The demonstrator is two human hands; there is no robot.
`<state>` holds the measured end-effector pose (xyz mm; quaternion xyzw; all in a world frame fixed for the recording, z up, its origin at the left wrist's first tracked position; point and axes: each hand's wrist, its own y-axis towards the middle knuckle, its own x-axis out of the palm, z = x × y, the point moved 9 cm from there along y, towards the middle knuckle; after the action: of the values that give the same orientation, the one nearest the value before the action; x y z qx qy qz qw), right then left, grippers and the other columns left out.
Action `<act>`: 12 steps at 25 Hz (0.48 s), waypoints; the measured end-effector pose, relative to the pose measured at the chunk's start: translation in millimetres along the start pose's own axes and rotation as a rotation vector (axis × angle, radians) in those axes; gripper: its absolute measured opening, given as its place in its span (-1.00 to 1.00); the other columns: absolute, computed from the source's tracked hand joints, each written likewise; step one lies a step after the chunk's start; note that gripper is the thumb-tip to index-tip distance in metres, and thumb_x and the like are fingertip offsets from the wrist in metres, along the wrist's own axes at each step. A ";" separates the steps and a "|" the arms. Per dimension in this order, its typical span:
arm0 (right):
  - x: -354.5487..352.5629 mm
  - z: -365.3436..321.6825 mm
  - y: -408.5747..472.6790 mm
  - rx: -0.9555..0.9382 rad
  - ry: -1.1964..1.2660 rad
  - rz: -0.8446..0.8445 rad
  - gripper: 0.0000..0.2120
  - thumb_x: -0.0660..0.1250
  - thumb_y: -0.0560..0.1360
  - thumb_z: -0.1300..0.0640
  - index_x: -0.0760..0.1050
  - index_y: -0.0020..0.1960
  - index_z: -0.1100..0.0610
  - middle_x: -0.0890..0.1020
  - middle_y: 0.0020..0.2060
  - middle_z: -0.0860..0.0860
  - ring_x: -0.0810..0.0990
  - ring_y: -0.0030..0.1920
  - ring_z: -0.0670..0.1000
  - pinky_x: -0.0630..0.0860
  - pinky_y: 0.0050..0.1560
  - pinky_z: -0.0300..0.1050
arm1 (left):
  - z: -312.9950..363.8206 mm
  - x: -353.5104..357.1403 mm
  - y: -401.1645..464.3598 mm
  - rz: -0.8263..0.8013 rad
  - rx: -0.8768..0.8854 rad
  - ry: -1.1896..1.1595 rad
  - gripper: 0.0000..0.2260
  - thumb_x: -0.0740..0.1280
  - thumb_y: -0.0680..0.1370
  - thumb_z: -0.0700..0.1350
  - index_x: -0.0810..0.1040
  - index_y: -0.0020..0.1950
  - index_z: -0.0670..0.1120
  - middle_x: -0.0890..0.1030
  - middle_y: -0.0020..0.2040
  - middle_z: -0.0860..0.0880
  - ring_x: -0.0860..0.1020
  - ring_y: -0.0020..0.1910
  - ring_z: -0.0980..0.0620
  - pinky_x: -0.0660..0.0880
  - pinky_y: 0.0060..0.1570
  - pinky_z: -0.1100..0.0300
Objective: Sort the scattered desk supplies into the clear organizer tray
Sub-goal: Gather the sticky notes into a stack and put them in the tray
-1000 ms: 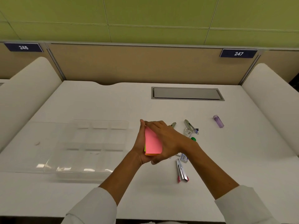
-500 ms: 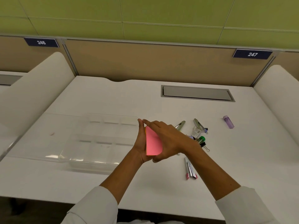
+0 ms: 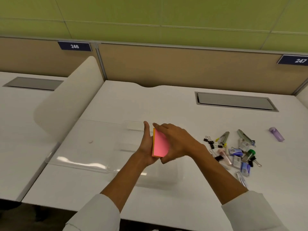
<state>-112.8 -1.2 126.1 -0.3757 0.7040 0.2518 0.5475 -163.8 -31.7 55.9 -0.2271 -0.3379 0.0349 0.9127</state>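
1. together the left hand (image 3: 146,147) and right hand (image 3: 176,144) clasp a pink sticky note pad (image 3: 160,145), fingers curled round it.
2. below lies the clear organizer tray (image 3: 93,147).
3. loose binder clips (image 3: 210,142) and staplers (image 3: 245,137) lie right on the worktop (image 3: 166,104).

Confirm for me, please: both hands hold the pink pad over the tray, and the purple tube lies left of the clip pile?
Not quite. The head view shows the purple tube right of the clip pile, not left. The rest stands: the left hand and right hand hold the pink pad over the tray.
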 end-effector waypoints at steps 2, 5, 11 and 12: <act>5.9 -10.2 31.8 0.048 0.075 0.013 0.22 0.56 0.11 -0.22 0.01 0.60 0.01 0.44 0.35 -0.01 0.43 0.28 0.07 0.40 0.07 -0.09 | 45.5 -49.1 -15.3 0.208 0.231 0.378 -0.29 0.07 0.41 0.52 0.56 0.21 0.00 0.61 0.20 -0.13 0.57 0.21 -0.16 0.56 0.08 -0.06; 20.6 -22.9 77.6 0.109 0.102 -0.017 0.22 0.57 0.13 -0.21 0.01 0.60 0.05 0.43 0.37 0.04 0.41 0.32 0.12 0.47 0.17 0.02 | 95.1 -103.0 -54.0 0.423 0.625 1.100 -0.25 0.13 0.39 0.49 0.40 0.37 -0.01 0.47 0.34 0.01 0.42 0.35 0.04 0.44 0.17 0.21; 58.5 -36.5 141.0 0.146 -0.030 -0.127 0.21 0.59 0.18 -0.20 -0.04 0.61 0.06 0.33 0.46 0.07 0.34 0.39 0.17 0.39 0.30 0.17 | 60.2 -153.2 -53.6 0.358 0.505 1.758 0.04 0.01 0.34 0.60 -0.14 0.59 -0.05 -0.18 0.61 0.01 -0.27 0.56 0.08 -0.12 0.55 -0.05; 63.1 -37.5 147.0 0.145 -0.048 -0.141 0.21 0.59 0.19 -0.20 -0.05 0.61 0.05 0.31 0.48 0.07 0.33 0.40 0.18 0.38 0.31 0.19 | 55.4 -155.1 -52.5 0.360 0.498 1.773 0.06 0.00 0.33 0.61 -0.19 0.59 -0.04 -0.23 0.60 0.01 -0.30 0.55 0.08 -0.16 0.55 -0.06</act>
<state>-260.3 40.9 67.4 -0.3777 0.6789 0.1698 0.6063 -322.9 -90.7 22.8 -0.0177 0.5386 0.0612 0.8402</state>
